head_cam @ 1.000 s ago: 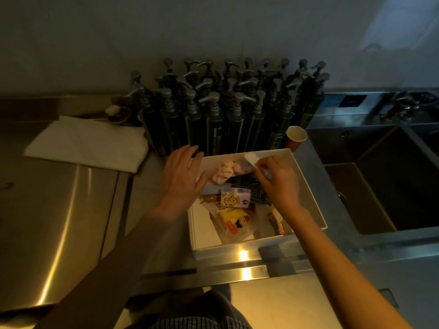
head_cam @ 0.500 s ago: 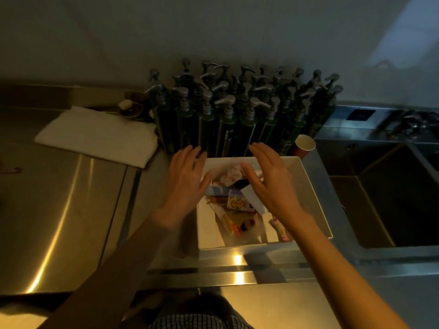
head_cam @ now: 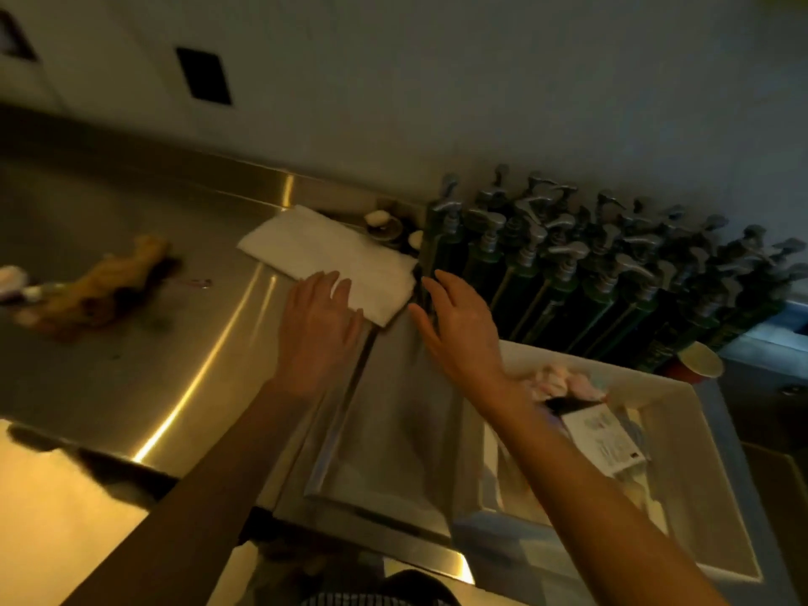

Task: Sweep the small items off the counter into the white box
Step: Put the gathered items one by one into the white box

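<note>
Both hands are hovering over the steel surface (head_cam: pixel 131 365), spread flat with fingers apart and holding nothing. The left hand (head_cam: pixel 319 330) is lying with its fingertips at the near corner of a folded white cloth (head_cam: pixel 332 260). The right hand (head_cam: pixel 459 330) is sitting just beside that cloth's corner, in front of a dense cluster of dark green pump bottles (head_cam: pixel 590 273) standing against the wall.

The white box (head_cam: pixel 717 496) is resting at the right, near the surface's front edge, with the right forearm crossing over its left side. Inside it are lying a pink-and-white bundle (head_cam: pixel 564 380), a white printed packet (head_cam: pixel 605 439) and other items too blurred to identify.

A loose pile of small items (head_cam: pixel 96 286), yellowish and dark, is lying at the far left of the surface, well apart from the box and both hands. A red paper cup (head_cam: pixel 695 365) is standing just behind the box.
</note>
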`<state>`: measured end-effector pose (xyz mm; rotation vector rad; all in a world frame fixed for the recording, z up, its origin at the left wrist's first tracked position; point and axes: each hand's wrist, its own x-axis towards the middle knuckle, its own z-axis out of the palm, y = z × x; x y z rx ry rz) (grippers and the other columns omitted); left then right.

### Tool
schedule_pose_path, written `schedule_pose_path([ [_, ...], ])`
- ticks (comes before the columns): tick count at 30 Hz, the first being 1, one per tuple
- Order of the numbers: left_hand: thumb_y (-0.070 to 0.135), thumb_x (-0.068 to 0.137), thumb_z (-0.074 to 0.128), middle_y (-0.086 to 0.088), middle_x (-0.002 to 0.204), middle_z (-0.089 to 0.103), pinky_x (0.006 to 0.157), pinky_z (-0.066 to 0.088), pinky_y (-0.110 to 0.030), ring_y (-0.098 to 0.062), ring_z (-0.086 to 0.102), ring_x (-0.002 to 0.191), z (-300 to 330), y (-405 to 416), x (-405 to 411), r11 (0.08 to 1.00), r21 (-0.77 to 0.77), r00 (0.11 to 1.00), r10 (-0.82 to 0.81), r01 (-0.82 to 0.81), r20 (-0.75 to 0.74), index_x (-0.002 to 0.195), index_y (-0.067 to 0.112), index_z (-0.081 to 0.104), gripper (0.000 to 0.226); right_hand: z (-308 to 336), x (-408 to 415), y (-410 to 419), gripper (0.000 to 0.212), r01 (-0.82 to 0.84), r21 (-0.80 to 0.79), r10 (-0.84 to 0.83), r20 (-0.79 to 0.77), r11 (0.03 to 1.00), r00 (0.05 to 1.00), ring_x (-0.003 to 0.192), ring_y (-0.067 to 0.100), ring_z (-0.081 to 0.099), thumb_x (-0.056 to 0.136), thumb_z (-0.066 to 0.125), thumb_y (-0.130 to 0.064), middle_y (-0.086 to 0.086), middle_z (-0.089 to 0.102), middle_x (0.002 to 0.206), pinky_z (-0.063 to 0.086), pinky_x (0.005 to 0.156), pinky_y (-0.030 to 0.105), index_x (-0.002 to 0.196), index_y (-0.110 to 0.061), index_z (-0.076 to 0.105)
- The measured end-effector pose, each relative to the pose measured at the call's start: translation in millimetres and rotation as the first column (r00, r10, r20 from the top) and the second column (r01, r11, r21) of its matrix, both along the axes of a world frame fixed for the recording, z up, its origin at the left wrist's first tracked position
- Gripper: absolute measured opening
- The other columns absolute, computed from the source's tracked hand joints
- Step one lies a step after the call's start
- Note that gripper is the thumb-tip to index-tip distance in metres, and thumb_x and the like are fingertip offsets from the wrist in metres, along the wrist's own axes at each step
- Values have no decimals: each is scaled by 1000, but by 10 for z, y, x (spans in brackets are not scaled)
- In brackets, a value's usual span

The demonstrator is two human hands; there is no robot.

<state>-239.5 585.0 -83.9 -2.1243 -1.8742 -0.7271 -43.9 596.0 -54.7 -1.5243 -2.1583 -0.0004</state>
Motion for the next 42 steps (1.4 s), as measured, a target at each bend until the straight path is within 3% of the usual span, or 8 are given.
schedule_pose_path([
  [6,33,88,47,-21,125,55,98,38,-48,-38,50,113,-435,-136,-887,979,-125,986,155,-162,-66,120,2,57,46,-373,-771,26,44,-91,-98,92,7,991,996,119,37,53,92,50,-33,20,59,126,41,100,46,124,-3,58],
  [12,32,88,42,-22,127,55,100,39,-51,-40,50,116,-754,-300,-1635,941,-249,972,232,-231,-26,119,3,58,45,-766,-1572,58,49,-102,-261,114,32,960,993,95,34,63,87,38,-37,18,66,104,50,85,39,111,-2,64],
  [16,22,87,60,-21,125,57,100,39,-53,-39,52,115,-858,-354,-2077,922,-277,958,286,-272,10,119,3,59,37,-975,-2087,44,58,-121,-368,143,33,922,989,104,37,60,89,31,-42,20,63,114,47,92,44,119,-3,61],
  [19,21,88,57,-20,124,58,99,41,-52,-38,53,114,-916,-360,-2375,921,-258,951,308,-292,25,118,4,60,35,-1024,-2475,56,67,-156,-453,181,10,878,984,122,36,49,89,23,-48,20,54,131,36,106,45,131,-4,52],
  [29,23,86,63,-20,131,54,101,40,-50,-36,47,122,-918,-196,-3315,925,-191,934,349,-329,78,125,3,57,44,-1113,-3508,426,50,-227,-426,219,-67,876,973,125,36,47,94,44,-33,21,53,132,31,108,43,131,-2,52],
  [32,26,87,59,-19,132,52,101,40,-51,-36,47,123,-888,-92,-3571,929,-181,932,345,-323,108,127,5,55,45,-1097,-3722,591,51,-246,-395,227,-95,885,969,123,37,49,93,43,-35,22,54,130,34,107,44,130,-1,53],
  [36,20,78,73,-20,128,54,97,44,-46,-35,49,118,-865,91,-3784,938,-177,931,326,-298,162,126,5,53,54,-1079,-3876,842,52,-254,-336,239,-88,907,967,115,35,55,91,41,-37,20,58,123,42,101,44,124,0,57],
  [42,31,77,76,-19,127,54,87,47,-44,-35,50,113,-989,245,-4024,904,-313,914,359,-290,189,128,6,52,61,-1210,-3988,1178,55,-238,-319,234,-51,917,971,108,35,56,88,35,-39,19,60,117,47,95,44,120,-1,58],
])
